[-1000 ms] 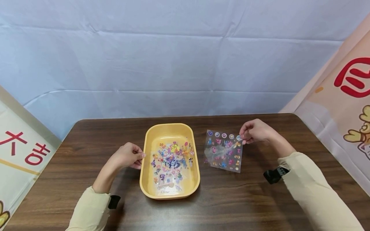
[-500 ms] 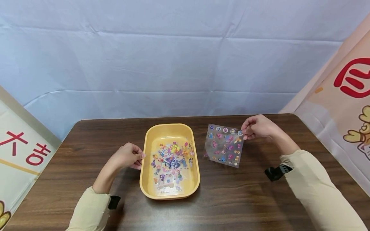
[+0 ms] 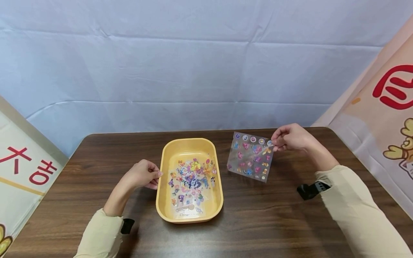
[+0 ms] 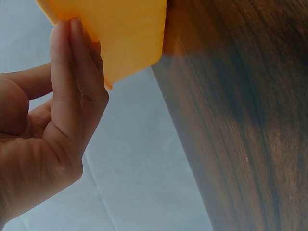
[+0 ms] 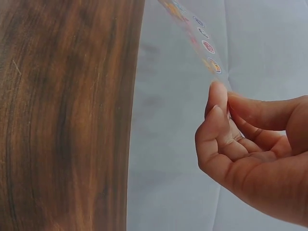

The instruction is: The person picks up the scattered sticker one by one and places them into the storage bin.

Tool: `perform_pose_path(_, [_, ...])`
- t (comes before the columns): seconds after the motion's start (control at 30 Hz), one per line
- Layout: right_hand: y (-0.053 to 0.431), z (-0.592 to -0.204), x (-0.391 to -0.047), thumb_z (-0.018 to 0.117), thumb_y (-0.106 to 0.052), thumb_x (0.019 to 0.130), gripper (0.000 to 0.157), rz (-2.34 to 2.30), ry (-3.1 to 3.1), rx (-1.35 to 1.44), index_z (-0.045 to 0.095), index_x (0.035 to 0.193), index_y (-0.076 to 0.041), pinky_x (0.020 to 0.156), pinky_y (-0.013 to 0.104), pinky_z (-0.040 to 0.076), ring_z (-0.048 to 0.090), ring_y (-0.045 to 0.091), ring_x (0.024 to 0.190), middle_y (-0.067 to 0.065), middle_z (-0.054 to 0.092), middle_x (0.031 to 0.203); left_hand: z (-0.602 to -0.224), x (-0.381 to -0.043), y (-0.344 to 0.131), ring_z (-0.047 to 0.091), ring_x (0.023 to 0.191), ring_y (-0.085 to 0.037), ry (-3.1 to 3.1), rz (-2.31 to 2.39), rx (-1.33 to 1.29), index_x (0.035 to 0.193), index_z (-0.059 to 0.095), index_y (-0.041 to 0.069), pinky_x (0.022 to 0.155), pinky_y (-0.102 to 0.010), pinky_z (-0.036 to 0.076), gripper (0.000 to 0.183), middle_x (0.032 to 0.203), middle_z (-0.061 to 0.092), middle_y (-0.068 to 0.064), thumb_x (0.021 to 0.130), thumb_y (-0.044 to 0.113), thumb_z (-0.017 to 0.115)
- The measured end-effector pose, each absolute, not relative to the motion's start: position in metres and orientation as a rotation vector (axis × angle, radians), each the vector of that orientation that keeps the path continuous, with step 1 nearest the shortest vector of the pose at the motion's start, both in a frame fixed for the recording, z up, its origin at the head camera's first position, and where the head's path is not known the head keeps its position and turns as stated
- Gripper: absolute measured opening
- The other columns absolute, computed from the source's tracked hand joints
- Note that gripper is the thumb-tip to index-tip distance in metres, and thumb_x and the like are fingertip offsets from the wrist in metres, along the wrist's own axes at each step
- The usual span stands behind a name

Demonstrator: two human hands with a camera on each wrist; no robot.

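A yellow rectangular tray [image 3: 164, 211] with rounded corners stands on the table, left of centre in the head view. Several clear sticker sheets [image 3: 190, 182] with colourful cartoon figures lie in it, overlapping. My left hand [image 3: 142, 174] grips the tray's left rim, thumb over the edge and fingers along the outer wall; the left wrist view shows those fingers [image 4: 65, 86] against the yellow side. Right of the tray, my right hand [image 3: 290, 138] pinches a transparent sticker sheet [image 3: 250, 157] by its upper right corner. The right wrist view shows this sheet [image 5: 204, 43] running up from thumb and fingertips.
The dark wooden table [image 3: 258, 229] has a far edge just beyond the tray and right hand. Behind it hangs a pale cloth backdrop [image 3: 200, 71]. Printed banners stand at the left [image 3: 25, 172] and right [image 3: 387, 107].
My right hand has moved slightly up and right with the sticker sheet, which has risen in view and now hangs flatter. The left hand and tray have stayed in place.
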State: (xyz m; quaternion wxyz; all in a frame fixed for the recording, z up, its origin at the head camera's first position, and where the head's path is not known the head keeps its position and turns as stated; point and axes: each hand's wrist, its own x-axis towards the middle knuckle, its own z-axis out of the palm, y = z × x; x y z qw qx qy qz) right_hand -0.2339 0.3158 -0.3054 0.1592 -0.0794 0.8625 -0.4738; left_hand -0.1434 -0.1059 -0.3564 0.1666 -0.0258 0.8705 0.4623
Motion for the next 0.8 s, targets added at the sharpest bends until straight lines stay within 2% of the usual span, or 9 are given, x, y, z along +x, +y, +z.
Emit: perform_pose_path(0.8, [0.311, -0.287, -0.236, 0.051, 0.007, 0.089, 0.02, -1.55, 2.431, -0.247, 0.045, 0.103, 0.02, 0.061, 0.024, 0.054, 0.062, 0.014, 0.064, 0.007, 0.056, 0.076, -0.356, -0.144, -0.105, 0.06, 0.054, -0.014, 2.48, 1.316, -0.072, 0.089, 0.059, -0.011, 0.059, -0.035, 0.057, 0.016, 0.07, 0.059, -0.014, 0.092, 0.002, 0.052])
